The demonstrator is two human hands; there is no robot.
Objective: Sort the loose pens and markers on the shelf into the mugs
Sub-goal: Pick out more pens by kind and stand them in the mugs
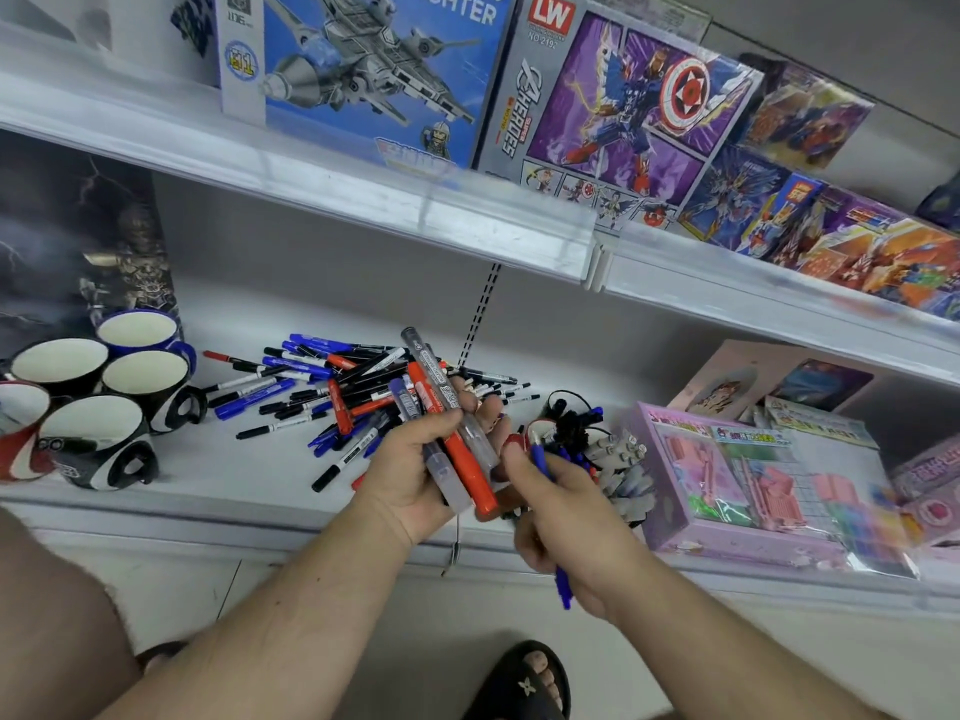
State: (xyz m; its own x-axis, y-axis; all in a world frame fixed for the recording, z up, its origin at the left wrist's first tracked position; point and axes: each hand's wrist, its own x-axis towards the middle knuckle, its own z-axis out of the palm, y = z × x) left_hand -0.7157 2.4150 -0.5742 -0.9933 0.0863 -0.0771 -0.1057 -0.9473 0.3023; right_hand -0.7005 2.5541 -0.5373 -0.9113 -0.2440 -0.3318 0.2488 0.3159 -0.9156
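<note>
My left hand (415, 459) curls its fingers round a bundle of markers (452, 439); my right hand (561, 517) pinches a blue pen (558, 579). The mugs (104, 387) at left look nearly empty, and the pile of pens (311, 387) on the shelf (234, 501) at centre remains unsorted

A shop is indicated: boxed toy sets (613, 111) are displayed face-out on white retail shelving (322, 179) with clear price-label strips, and pens (311, 387) and mugs (93, 402) are stocked below.
</note>
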